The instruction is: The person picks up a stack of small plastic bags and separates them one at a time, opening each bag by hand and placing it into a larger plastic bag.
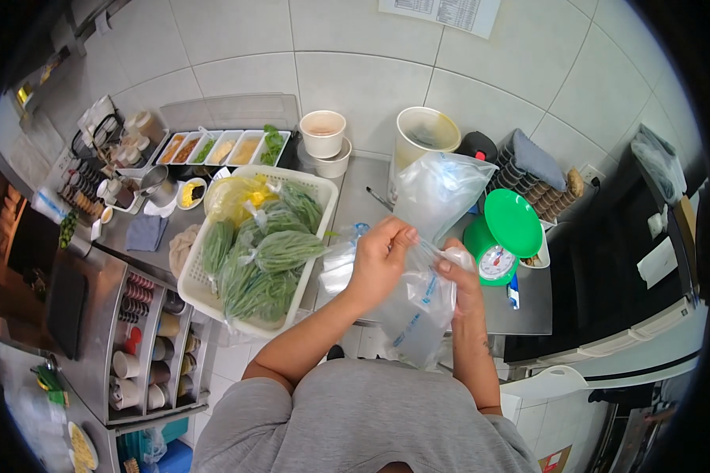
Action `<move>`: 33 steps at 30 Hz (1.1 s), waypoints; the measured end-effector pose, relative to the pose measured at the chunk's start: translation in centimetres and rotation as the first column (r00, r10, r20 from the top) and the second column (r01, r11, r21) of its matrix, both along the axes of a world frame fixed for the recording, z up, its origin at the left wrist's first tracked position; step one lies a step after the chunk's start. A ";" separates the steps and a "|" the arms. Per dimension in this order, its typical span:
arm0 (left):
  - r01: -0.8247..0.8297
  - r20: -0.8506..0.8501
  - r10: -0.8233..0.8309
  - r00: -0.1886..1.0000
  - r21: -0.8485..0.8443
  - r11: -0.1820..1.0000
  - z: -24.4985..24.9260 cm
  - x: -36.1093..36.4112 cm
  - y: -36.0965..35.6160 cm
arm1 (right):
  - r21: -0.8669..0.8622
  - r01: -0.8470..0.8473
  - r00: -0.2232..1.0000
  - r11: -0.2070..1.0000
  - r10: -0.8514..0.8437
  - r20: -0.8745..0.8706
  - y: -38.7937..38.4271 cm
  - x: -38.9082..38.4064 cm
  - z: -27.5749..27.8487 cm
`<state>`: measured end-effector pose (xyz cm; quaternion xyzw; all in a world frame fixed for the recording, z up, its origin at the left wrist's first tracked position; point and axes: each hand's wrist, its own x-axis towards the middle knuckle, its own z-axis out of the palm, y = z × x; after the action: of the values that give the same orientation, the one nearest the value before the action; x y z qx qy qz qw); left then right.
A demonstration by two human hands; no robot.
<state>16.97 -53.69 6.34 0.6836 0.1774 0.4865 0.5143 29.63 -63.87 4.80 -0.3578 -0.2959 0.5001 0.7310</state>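
A clear plastic bag with blue print is held up in front of my chest. My left hand pinches its gathered middle between thumb and fingers. On the other side, my right hand grips the same bag, thumb on top. Part of the bag puffs out above my hands, and the rest hangs below. To the left, a white plastic basket holds several bags of long green vegetables and a yellowish bag. Flat plastic bags lie on the counter beside my left hand.
A green dial scale stands right of my hands. Behind are a tall white bucket and stacked tubs. Small trays of toppings sit at the back left. Below the left counter, shelves hold several cups.
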 end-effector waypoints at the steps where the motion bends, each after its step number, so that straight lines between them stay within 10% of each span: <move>1: 0.068 0.046 -0.063 0.997 -0.118 0.991 0.2 0.0 0.0 | -0.031 0.022 0.998 0.999 -0.020 0.053 -0.1 0.0 0.1; 5: 0.569 0.451 -0.358 0.818 -0.534 0.625 -0.1 -0.8 1.4 | -0.155 0.085 0.996 0.984 -0.084 0.017 -1.6 1.2 -1.6; 8: 0.806 0.512 -0.626 0.589 -0.426 0.410 0.3 -1.8 2.6 | 0.027 0.252 0.942 0.967 -0.239 -0.236 -1.8 2.7 -3.3; 11: 0.626 -0.198 -0.668 0.718 -0.236 0.743 3.1 -1.2 1.3 | 0.242 0.271 0.951 0.932 -0.221 -0.215 -1.1 3.2 2.2; 14: 0.332 -0.059 -0.342 0.938 -0.132 0.934 7.3 0.7 1.1 | 0.324 0.118 0.968 0.939 -0.036 -0.247 0.8 6.1 5.3; 16: 0.089 0.076 -0.092 0.993 0.037 0.995 8.5 3.2 3.5 | 0.370 0.258 0.754 0.892 -0.426 0.500 2.4 3.4 10.3; 19: 0.162 -0.210 -0.251 0.945 -0.365 0.917 6.4 6.6 7.7 | 0.192 0.465 0.648 0.864 -0.480 0.592 4.2 5.4 6.9; 24: -0.028 -0.458 -0.131 0.879 -0.324 0.946 -4.2 7.6 9.8 | -0.182 0.427 0.591 0.886 -0.122 0.797 8.1 14.0 -12.5; 27: -0.080 -0.482 -0.075 0.873 -0.293 0.953 -8.7 7.6 9.6 | -0.407 0.665 0.614 0.626 -0.148 0.776 7.5 10.3 -11.3; 33: -0.020 -0.414 -0.216 0.884 -0.495 0.868 -12.0 9.2 11.8 | -0.182 0.627 0.650 0.757 -0.379 0.659 6.7 7.4 -11.7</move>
<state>26.22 -41.88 -5.68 0.6352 0.3736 0.2244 0.6376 37.01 -57.17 -6.93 -0.7019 -0.2844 0.1848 0.6264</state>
